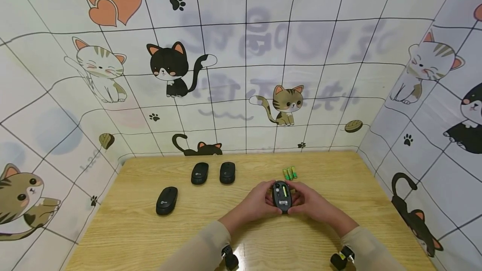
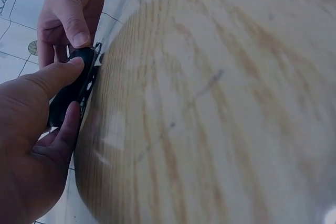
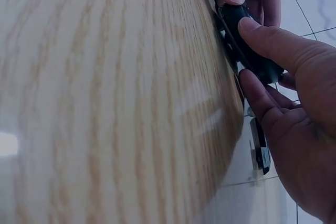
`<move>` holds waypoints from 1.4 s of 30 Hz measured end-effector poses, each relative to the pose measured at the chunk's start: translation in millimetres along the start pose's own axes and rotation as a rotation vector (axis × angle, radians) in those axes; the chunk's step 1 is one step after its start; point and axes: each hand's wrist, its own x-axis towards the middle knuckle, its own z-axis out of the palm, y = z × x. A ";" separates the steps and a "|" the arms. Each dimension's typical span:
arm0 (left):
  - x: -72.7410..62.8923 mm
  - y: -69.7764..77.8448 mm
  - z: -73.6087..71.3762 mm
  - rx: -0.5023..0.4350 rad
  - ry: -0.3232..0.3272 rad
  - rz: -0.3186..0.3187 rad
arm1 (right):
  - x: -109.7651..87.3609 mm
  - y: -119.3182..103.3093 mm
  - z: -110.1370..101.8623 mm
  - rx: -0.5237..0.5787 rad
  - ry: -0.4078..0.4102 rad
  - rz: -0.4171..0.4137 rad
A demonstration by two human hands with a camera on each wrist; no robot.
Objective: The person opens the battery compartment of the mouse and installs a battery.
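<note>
Both hands hold one black computer mouse (image 1: 282, 205), its underside turned up toward the head camera. A green battery (image 1: 284, 190) lies in its open compartment, and a white label sits below. My left hand (image 1: 260, 200) grips the mouse's left side, with thumb and fingers at its edges. Opposite it, my right hand (image 1: 306, 202) grips the right side the same way. In both wrist views the dark mouse body (image 2: 71, 87) shows between thumbs and fingers. Just beyond the hands, several green batteries (image 1: 289, 173) lie side by side on the wooden table (image 1: 241, 229).
Three more black mice lie on the left part of the table: one nearer (image 1: 167, 200), and a pair farther back, one (image 1: 199, 173) left of the other (image 1: 227, 172). A cat-patterned sheet (image 1: 226, 108) surrounds the table's back and sides. Small black cameras (image 1: 229, 257) sit at both wrists.
</note>
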 end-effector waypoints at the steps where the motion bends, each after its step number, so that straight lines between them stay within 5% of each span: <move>1: 0.0 0.0 0.1 0.017 0.002 -0.003 | 0.0 -0.2 -0.4 -0.008 -0.003 0.000; 8: -0.3 1.1 -0.7 0.098 0.011 -0.026 | -0.5 -1.8 -2.8 -0.025 -0.018 0.004; 42: -0.9 0.4 -0.7 0.076 0.000 -0.019 | -6.2 -4.6 -5.5 -0.104 0.128 -0.005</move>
